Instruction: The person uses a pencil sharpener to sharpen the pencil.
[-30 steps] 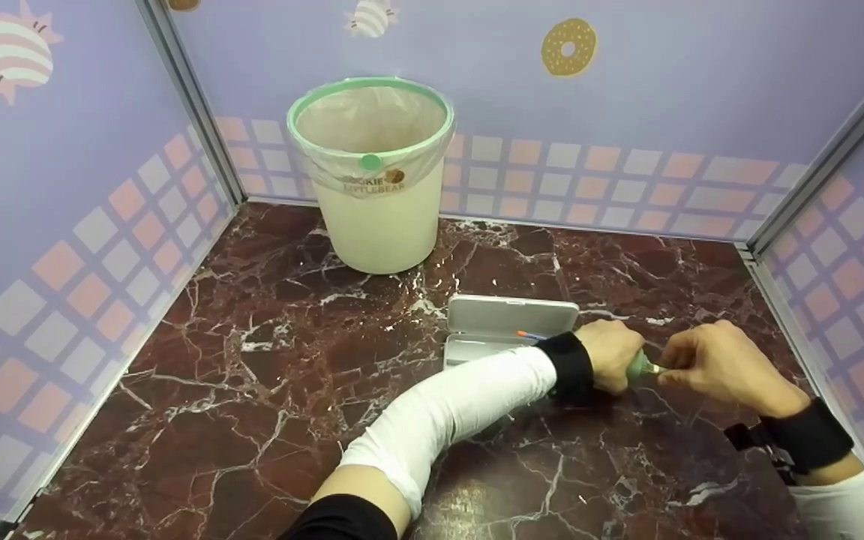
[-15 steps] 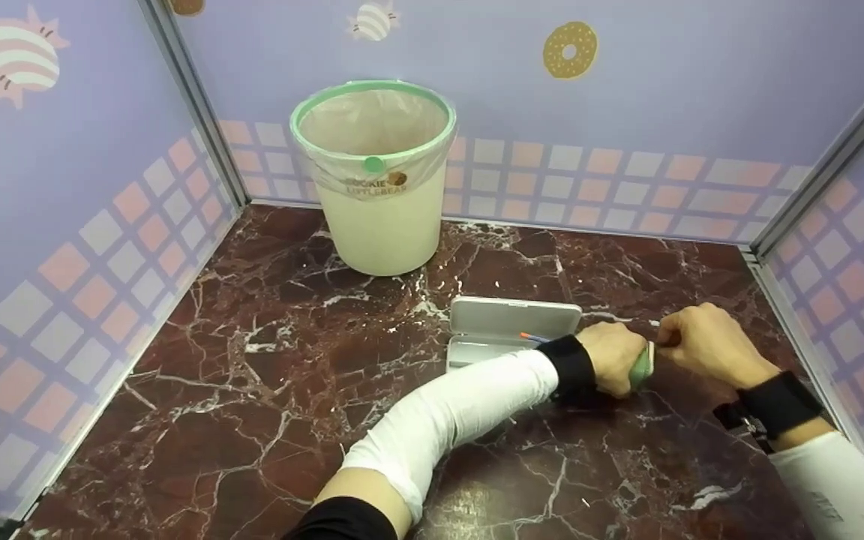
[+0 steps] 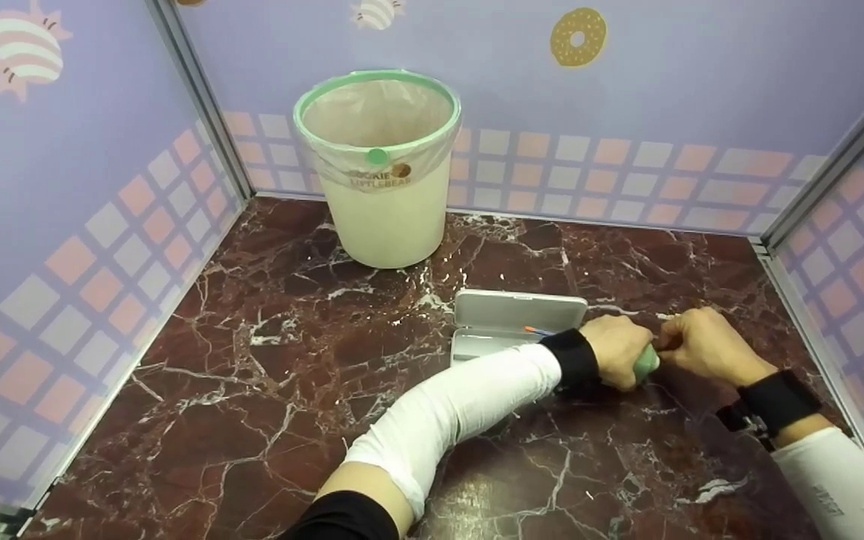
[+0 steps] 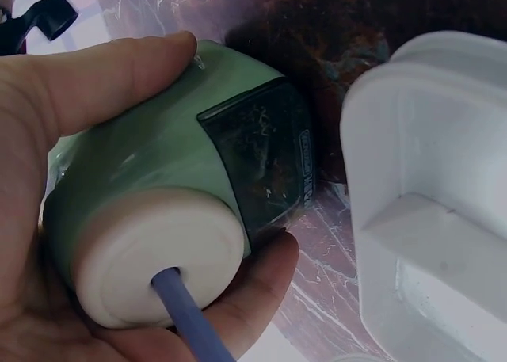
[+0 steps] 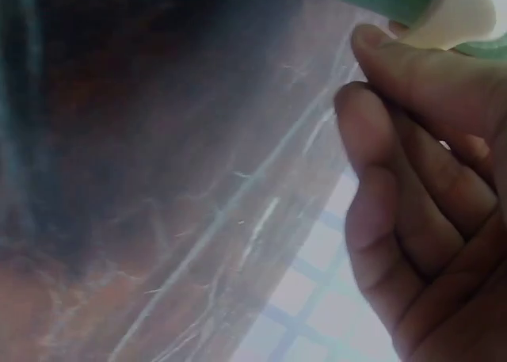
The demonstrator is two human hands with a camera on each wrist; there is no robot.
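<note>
My left hand [image 3: 616,351] grips a green pencil sharpener [image 4: 158,148] with a dark see-through bin on its side. In the left wrist view, a blue-violet pencil [image 4: 190,318] sticks out of the hole in its cream round face. My right hand [image 3: 709,349] is at the sharpener's opposite end, thumb and fingers pinching at its cream crank [image 5: 455,17], which they partly hide. Beyond the left wristband, an orange-ended blue stick [image 3: 535,330] overlaps the open white pencil case [image 3: 520,309] in the head view.
A cream bin [image 3: 387,217] with a green rim and clear liner stands at the back. White crumbs dot the marbled tabletop [image 3: 252,420] between bin and case. Patterned panels [image 3: 664,97] enclose the left, back and right sides.
My right hand has circled at the crank, rising and shifting left, then coming back close against the sharpener. The left hand keeps its grip and has hardly moved. The head view shifts slightly.
</note>
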